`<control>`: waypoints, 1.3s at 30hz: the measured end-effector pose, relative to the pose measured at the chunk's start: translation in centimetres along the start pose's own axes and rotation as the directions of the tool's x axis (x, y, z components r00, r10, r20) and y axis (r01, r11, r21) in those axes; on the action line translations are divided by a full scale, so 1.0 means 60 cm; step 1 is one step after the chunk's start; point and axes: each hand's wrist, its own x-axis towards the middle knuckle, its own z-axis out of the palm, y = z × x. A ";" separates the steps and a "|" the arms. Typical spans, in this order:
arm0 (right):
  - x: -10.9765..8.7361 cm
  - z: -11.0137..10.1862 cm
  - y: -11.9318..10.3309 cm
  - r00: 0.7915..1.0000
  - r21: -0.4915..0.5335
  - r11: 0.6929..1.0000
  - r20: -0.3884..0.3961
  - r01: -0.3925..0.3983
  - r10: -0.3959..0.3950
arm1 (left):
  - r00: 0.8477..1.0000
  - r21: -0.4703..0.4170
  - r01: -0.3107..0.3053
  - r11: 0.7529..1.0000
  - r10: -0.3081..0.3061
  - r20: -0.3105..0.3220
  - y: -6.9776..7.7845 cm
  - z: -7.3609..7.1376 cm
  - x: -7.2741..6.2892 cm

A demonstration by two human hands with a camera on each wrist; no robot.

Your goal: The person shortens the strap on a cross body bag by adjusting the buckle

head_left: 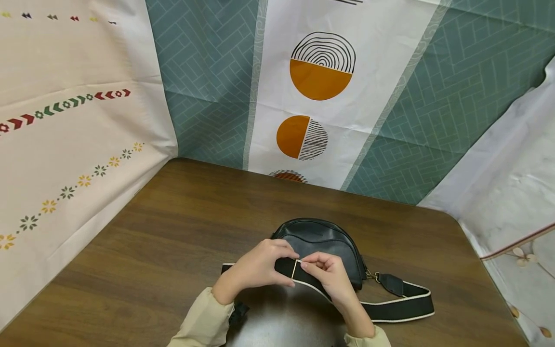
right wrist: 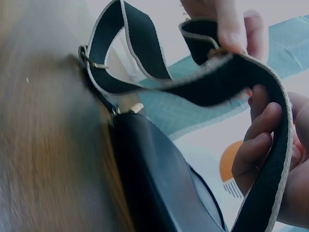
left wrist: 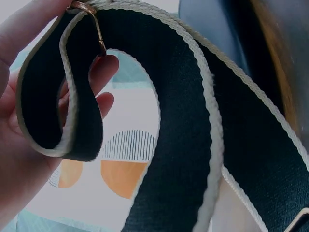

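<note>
A black shoulder bag with a curved top rests on the table. Its wide black strap has white edging and joins the bag's right side through a metal clasp. My left hand holds the strap at a thin gold slider buckle, between thumb and fingers. Just right of the buckle, my right hand pinches the strap's edge. In the left wrist view the strap loops back at the buckle. The right wrist view shows the strap passing across my right hand.
The brown wooden table extends around the bag. Patterned cloths hang behind it and at both sides. A small dark object lies by my left sleeve, partly hidden. Another metal buckle sits farther along the strap.
</note>
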 end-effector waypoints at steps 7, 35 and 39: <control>0.003 0.010 -0.001 0.999 0.008 0.999 0.005 0.033 -0.033 | 1.000 -0.026 0.016 1.000 -0.016 -0.001 0.003 0.002 0.000; -0.006 0.000 0.004 0.996 0.013 0.998 0.057 0.065 -0.066 | 1.000 -0.016 0.008 1.000 -0.007 0.008 0.005 0.002 -0.004; -0.002 0.006 0.003 0.996 0.019 0.998 0.060 0.065 -0.066 | 1.000 -0.011 -0.007 1.000 0.007 0.001 0.006 0.004 -0.001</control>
